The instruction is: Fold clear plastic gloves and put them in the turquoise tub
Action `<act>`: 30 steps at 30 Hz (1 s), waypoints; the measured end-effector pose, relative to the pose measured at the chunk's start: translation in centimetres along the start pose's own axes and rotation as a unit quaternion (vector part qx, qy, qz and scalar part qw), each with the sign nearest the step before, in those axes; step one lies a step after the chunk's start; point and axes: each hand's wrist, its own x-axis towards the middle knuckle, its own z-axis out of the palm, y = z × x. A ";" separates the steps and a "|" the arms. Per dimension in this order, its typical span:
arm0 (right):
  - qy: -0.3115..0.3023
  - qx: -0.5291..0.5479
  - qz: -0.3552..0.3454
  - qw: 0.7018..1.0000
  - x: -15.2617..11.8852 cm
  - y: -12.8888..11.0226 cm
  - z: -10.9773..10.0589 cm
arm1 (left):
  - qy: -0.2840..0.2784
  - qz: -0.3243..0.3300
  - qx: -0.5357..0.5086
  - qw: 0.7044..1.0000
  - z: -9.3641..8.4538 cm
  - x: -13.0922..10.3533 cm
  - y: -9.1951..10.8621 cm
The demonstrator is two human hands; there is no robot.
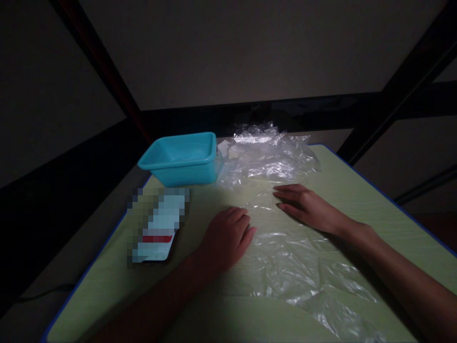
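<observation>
A clear plastic bag (289, 267) lies spread on the green table, reaching from between the hands toward the near edge. My left hand (230, 236) rests at its left side with the fingers curled together; whatever they pinch is too small to make out. On the right, my right hand (298, 205) lies over the bag's far part, fingers stretched out and a little apart, touching the film or the table. Behind both hands sits a heap of crumpled clear plastic bags (274, 155).
A turquoise basket (187, 174) stands at the back left, beside the heap. In front of it lies a phone (166, 224), partly pixelated, with its screen lit. The table (117, 281) has a blue edge, and a wall rises behind it.
</observation>
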 end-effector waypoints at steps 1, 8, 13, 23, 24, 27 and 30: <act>-0.001 0.004 0.002 1.000 0.0 0.0 0.0 | 0.001 0.000 -0.001 1.000 0.0 0.0 0.0; -0.020 0.020 0.013 1.000 0.0 0.3 0.3 | -0.006 -0.003 -0.004 1.000 -0.1 0.0 0.0; -0.014 0.023 0.002 1.000 -0.1 0.2 0.3 | -0.002 -0.002 -0.004 1.000 0.0 0.0 0.0; -0.025 0.085 0.013 0.996 0.1 -0.6 -0.9 | -0.006 0.000 -0.003 1.000 -0.1 0.0 -0.1; -0.027 0.097 0.016 0.995 0.2 -0.7 -1.1 | -0.008 0.001 -0.003 1.000 -0.1 0.0 -0.1; -0.026 0.134 0.026 0.990 0.3 -0.9 -1.4 | -0.010 0.000 -0.003 1.000 -0.1 0.0 -0.1; -0.004 0.189 0.045 0.981 0.3 -1.0 -1.3 | -0.012 -0.002 -0.004 1.000 -0.1 0.0 -0.1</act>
